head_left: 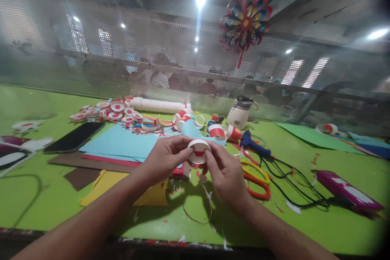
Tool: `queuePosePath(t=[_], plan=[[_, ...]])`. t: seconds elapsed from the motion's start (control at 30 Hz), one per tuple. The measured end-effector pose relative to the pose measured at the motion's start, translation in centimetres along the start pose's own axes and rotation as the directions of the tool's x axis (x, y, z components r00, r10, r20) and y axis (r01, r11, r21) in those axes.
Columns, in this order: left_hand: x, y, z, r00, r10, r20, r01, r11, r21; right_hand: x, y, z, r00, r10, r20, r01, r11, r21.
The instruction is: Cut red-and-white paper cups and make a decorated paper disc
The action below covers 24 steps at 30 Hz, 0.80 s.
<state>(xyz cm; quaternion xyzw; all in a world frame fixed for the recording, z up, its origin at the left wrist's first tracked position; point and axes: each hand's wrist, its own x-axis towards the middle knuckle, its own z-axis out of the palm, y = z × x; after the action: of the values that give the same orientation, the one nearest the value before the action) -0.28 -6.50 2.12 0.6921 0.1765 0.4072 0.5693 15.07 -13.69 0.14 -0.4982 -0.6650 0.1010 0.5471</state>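
Head view — scissors (257,180), glue gun (251,143) flank both hands' paper ring (198,151).

- A green table (304,219) carries everything.
- Blue paper sheets (122,142) lie at its middle, over brown, red and yellow sheets (106,180).
- A black phone (74,137) lies just left of the blue sheets.
- A heap of red-and-white paper discs (106,111) sits behind, beside a white roll (161,105).
- A blue glue gun (252,143), yellow and red scissors (257,178) and black cables (292,187) lie to the right.
- A white jar (239,114) stands farther back.
- A magenta tool (347,191) lies near the right edge.
- Paper scraps (198,207) litter the near side.
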Motion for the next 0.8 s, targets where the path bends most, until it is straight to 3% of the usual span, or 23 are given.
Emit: queuePosePath(t=[0.37, 0.8], plan=[[0.2, 0.3, 0.1, 0.992, -0.122, -0.013, 0.121, 0.990, -0.068, 0.3, 0.1, 0.0, 0.996, 0.086, 0.036, -0.088, 0.994, 0.068], [0.4, -0.7, 0.5, 0.943, -0.329, -0.057, 0.309, 0.925, -0.221, 0.5, 0.3, 0.4, 0.981, 0.188, 0.056, -0.191, 0.981, 0.036]])
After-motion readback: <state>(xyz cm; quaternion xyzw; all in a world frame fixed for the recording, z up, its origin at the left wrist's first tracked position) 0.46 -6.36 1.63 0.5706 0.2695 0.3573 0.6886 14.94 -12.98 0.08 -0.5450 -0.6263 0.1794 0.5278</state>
